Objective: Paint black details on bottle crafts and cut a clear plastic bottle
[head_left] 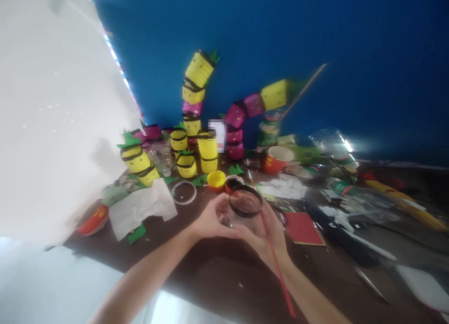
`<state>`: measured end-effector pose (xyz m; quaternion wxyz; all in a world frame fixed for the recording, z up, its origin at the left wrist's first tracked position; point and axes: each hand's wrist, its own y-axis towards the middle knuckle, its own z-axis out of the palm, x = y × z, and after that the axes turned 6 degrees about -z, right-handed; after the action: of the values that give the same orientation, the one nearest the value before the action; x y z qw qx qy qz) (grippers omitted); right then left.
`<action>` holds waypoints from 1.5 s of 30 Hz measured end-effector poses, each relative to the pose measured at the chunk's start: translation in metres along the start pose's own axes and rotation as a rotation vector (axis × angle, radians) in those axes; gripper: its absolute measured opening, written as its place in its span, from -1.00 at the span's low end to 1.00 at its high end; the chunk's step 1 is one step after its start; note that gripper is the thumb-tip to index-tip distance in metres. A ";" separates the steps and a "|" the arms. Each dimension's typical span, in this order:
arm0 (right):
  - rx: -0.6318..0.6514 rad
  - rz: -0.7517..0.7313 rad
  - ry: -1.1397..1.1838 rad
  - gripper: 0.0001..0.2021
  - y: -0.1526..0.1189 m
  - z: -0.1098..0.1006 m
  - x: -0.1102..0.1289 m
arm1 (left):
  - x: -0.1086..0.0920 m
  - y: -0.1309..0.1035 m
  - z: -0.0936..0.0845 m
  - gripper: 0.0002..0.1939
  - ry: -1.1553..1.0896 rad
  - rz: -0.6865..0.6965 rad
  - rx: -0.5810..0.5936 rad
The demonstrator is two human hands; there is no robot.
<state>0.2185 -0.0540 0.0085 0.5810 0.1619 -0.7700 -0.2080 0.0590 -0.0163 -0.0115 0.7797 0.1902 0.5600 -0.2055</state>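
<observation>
Both my hands are around a clear plastic cup whose rim is painted black. My left hand is closed on its left side. On the other side, my right hand grips the cup and also has a red-handled paintbrush along it; the brush's bristle end points away from me, up past the rim. Just beyond the cup stand a small pot of black paint and a small pot of yellow paint. A clear round lid or ring lies left of them.
Yellow and magenta painted cups, several stacked in a leaning tower, line the blue wall. White paper and an orange-red bowl lie left. Rightward are a red paper cup, a red square, plastic bottles and tools.
</observation>
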 end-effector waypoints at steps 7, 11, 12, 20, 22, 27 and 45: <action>-0.014 0.087 0.136 -0.56 0.005 0.000 0.006 | -0.004 -0.005 0.008 -0.34 0.058 -0.023 -0.086; 0.023 0.147 0.208 -0.61 0.008 -0.002 0.011 | -0.007 -0.006 0.013 -0.33 0.047 -0.016 -0.104; 0.017 0.159 0.218 -0.61 0.009 -0.002 0.012 | -0.007 -0.006 0.013 -0.32 0.046 -0.016 -0.106; -0.006 0.068 0.304 -0.44 0.007 0.000 0.006 | -0.005 -0.001 0.003 -0.29 -0.251 -0.065 -0.092; -0.103 0.055 0.350 -0.46 0.005 0.001 -0.001 | -0.007 0.002 -0.006 -0.30 -0.467 -0.102 -0.088; -0.212 0.125 0.599 -0.55 0.012 -0.006 -0.015 | -0.015 0.002 -0.025 -0.23 -0.801 -0.240 -0.108; -0.240 0.258 0.686 -0.56 0.037 -0.022 -0.018 | -0.022 0.006 -0.041 -0.34 -0.868 -0.348 0.015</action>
<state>0.2449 -0.0158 0.0177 0.8411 0.0548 -0.5151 -0.1556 0.0236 0.0124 -0.0026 0.8945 -0.0045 0.2042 -0.3977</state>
